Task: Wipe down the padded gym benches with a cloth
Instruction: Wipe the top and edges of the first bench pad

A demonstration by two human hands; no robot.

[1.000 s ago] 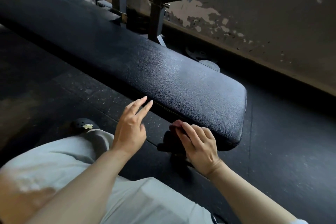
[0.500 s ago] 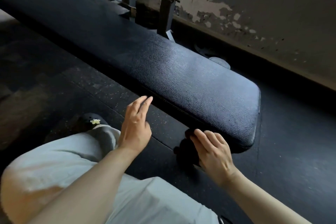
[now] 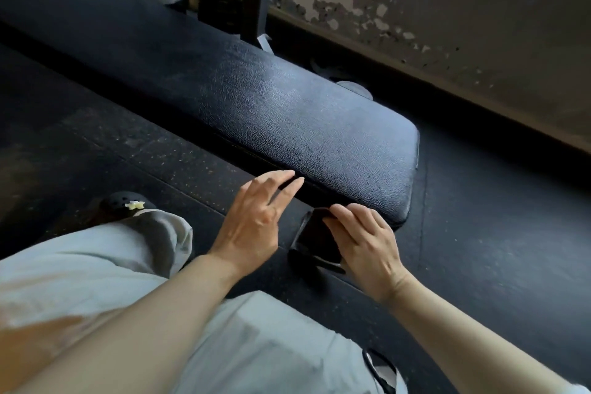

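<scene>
**Cloth at the near edge of the bench pad**

The step in hand looks like the wiping of the side of the padded bench (image 3: 287, 112), close to its rounded end. The right hand (image 3: 367, 243) holds a dark cloth (image 3: 315, 237) just below the pad's near edge, its fingers (image 3: 351, 216) curled over the top of the cloth and pressing it toward the pad's side. The left hand (image 3: 256, 217) hovers beside it, fingers straight and loosely spread, holding nothing, with the tips at the lower lip of the pad.

Next, by my judgement, the cloth needs to be drawn along the edge or lifted onto the top face, with steady pressure to follow the curved corner.

The pad is a long black slab of pebbled, leather-like vinyl with a soft sheen, a seam at its end and rounded corners. The cloth appears folded, flat and matte. The floor (image 3: 479, 233) is dark speckled rubber; the wall (image 3: 447, 9) behind shows peeling paint.
</scene>
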